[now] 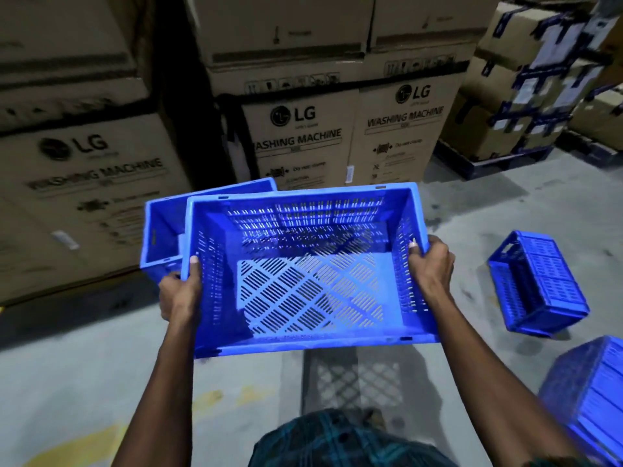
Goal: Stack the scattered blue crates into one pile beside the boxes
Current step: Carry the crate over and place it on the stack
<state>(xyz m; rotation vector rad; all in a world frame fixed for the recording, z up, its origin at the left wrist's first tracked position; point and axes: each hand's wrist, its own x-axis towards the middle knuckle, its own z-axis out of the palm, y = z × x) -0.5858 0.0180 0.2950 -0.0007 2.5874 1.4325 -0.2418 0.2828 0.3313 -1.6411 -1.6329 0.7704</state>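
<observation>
I hold an empty blue slotted crate [303,264] in the air, open side up, above the concrete floor. My left hand [180,294] grips its left rim with the thumb inside. My right hand [429,264] grips the right rim the same way. Behind it and to the left, another blue crate [165,227] stands upright on the floor right against the LG washing machine boxes [296,143]. The held crate overlaps its right part and hides it.
A blue crate [536,284] lies on its side on the floor at right. Another upturned blue crate [586,396] sits at the lower right edge. A pallet [499,163] with taped cartons stands at back right. Yellow floor paint [77,446] marks the lower left.
</observation>
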